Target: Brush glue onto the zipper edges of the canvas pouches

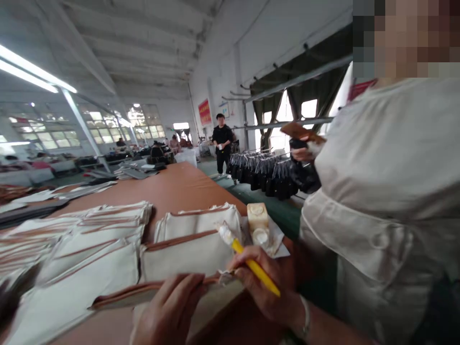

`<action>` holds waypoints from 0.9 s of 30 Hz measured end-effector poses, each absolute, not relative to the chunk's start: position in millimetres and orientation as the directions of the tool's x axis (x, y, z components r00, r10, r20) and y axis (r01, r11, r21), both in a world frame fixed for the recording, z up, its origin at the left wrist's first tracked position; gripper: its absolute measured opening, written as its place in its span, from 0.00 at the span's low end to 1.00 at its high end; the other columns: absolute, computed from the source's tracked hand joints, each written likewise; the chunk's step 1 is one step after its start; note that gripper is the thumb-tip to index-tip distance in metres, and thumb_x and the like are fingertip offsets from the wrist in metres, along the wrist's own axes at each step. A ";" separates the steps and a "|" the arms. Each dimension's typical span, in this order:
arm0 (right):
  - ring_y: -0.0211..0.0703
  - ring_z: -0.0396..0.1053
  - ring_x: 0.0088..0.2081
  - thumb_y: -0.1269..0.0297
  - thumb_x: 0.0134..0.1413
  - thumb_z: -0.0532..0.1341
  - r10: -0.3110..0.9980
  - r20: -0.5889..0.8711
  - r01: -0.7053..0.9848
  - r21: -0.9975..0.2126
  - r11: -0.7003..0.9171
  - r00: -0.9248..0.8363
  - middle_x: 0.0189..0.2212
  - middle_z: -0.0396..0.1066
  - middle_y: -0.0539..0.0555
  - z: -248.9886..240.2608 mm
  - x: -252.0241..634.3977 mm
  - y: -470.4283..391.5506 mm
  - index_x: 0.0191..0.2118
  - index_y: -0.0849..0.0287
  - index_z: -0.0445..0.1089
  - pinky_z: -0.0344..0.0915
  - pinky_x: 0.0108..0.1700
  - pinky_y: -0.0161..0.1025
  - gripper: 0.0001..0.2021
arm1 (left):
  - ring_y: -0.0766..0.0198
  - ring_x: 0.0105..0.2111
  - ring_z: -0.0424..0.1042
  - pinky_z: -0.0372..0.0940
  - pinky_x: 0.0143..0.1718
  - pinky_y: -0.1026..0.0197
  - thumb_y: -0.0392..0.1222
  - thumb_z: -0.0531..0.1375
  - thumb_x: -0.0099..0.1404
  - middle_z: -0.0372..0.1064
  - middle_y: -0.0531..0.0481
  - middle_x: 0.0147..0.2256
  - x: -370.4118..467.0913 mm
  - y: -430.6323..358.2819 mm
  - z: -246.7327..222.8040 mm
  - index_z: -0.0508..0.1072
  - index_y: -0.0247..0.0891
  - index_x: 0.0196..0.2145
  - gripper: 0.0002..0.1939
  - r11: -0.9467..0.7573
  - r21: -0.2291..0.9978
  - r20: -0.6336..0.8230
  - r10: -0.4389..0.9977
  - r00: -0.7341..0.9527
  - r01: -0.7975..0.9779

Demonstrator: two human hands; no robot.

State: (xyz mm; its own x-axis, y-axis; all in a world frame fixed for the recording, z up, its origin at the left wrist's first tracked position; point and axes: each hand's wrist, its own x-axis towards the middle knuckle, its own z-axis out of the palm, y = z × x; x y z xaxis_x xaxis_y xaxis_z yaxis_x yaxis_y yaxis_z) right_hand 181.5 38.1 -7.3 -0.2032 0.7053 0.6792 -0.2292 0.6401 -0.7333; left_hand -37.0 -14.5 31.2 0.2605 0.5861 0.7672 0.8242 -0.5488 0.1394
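My right hand (264,280) is closed round a brush (256,269) with a yellow handle; its whitish bristle end points up and left, over stacked cream fabric pieces. Under my left hand (172,306) is the brown-edged top of a cream fabric piece (125,294), gripped with the fingers bent over it. The fingertips of my right hand are by the same edge, at its right end. Behind the hands lie more cream pieces (187,256) with brown edging. A cream-coloured container (258,218) and a small white round lid or cup (260,237) rest on paper at the table's right edge.
The brown table (179,184) stretches away from me. Piles of cream pieces (86,258) cover its left side, with grey and dark sheets (32,213) beyond. A person in a light apron (377,191) stands close on the right, holding a brown object. Another person (222,141) stands farther off.
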 end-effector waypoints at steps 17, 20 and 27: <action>0.35 0.58 0.16 0.59 0.66 0.62 0.880 0.461 -0.315 -0.857 0.407 -0.118 0.14 0.61 0.44 31.0 235.7 31.6 0.35 0.56 0.74 0.55 0.21 0.35 0.09 | 0.55 0.42 0.77 0.72 0.44 0.55 0.35 0.69 0.60 0.76 0.44 0.37 -28.0 -25.0 -5.9 0.73 0.36 0.41 0.12 -0.507 -0.076 0.826 0.450 0.339 0.858; 0.36 0.60 0.17 0.59 0.66 0.62 0.873 0.467 -0.255 -0.869 0.424 -0.140 0.14 0.62 0.44 28.5 228.4 29.5 0.36 0.56 0.73 0.57 0.23 0.35 0.09 | 0.55 0.41 0.76 0.72 0.43 0.55 0.34 0.70 0.59 0.76 0.43 0.37 -28.1 -25.8 -3.9 0.73 0.35 0.40 0.12 -0.497 -0.100 0.832 0.434 0.347 0.862; 0.35 0.60 0.15 0.58 0.69 0.59 0.828 0.442 -0.172 -0.897 0.407 -0.345 0.14 0.61 0.43 26.9 228.4 17.0 0.35 0.57 0.72 0.59 0.21 0.35 0.12 | 0.56 0.39 0.77 0.72 0.42 0.56 0.34 0.71 0.57 0.76 0.44 0.35 -28.2 -30.1 -7.7 0.74 0.36 0.39 0.14 -0.465 -0.193 0.822 0.405 0.402 0.864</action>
State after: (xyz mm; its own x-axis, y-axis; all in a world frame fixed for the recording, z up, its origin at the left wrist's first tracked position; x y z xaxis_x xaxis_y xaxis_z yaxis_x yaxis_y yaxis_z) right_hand 228.4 17.0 26.9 -0.3447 0.8280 0.4422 -0.1722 0.4073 -0.8969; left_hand -28.2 -30.1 -7.7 0.4015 0.4048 0.8215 0.8639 -0.4652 -0.1930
